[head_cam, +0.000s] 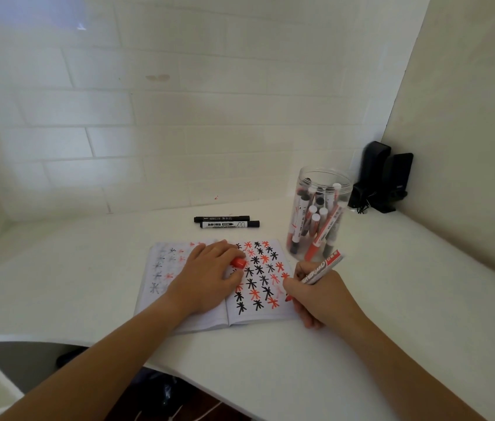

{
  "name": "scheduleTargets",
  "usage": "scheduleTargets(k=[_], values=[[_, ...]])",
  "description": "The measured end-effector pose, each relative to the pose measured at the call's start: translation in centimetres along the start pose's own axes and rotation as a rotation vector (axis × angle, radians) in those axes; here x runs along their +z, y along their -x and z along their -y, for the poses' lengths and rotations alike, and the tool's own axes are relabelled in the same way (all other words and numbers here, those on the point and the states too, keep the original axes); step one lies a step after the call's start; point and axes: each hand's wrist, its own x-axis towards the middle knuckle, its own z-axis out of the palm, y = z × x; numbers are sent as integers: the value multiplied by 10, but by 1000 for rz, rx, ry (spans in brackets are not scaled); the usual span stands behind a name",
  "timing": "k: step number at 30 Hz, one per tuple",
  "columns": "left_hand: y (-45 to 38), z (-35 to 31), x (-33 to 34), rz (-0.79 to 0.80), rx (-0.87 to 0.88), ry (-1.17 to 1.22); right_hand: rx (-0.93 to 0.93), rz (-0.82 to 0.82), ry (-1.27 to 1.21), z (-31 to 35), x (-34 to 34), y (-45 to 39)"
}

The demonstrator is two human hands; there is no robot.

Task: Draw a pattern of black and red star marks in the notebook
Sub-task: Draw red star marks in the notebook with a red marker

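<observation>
Notebook: your notebook lies open on the white desk, spine roughly in the middle, and you're working the right-hand page.
Stars so far: the right page is pretty much packed with black and red stars, rows running top to bottom. The left page only shows faint ones, looks like bleed-through, hard to say for sure.
Right hand: your right hand is wrapped around the red marker, tip down at the right edge of the page, near the lower rows.
Left hand: your left hand presses flat on the notebook across the spine, with the red cap pinched in its fingers.
What's left: honestly not much. I'd guess a few red stars at the lower right corner and maybe the bottom row, then cap it.
Spare stuff: two black markers lie capped behind the notebook, and the clear jar of markers stands just beside its top right corner.
</observation>
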Motion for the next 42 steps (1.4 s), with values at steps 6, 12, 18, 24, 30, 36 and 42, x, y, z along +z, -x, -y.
scheduleTargets(k=[6, 12, 18, 24, 30, 36, 42], values=[[0, 1, 2, -15, 3, -4, -12, 62, 42, 1, 2, 0], [1, 1, 0, 2, -3, -1, 49, 2, 38, 1, -2, -1], [1, 1, 0, 13, 0, -7, 5, -17, 29, 1, 1, -1], [0, 0, 0, 14, -1, -1, 32, 42, 63, 3, -2, -1], [0, 0, 0, 12, -3, -4, 25, 38, 59, 4, 0, 1], [0, 0, 0, 30, -12, -13, -25, 9, 40, 2, 2, 0], [1, 0, 0, 35, -18, -3, 35, 48, 96, 3, 0, -1]])
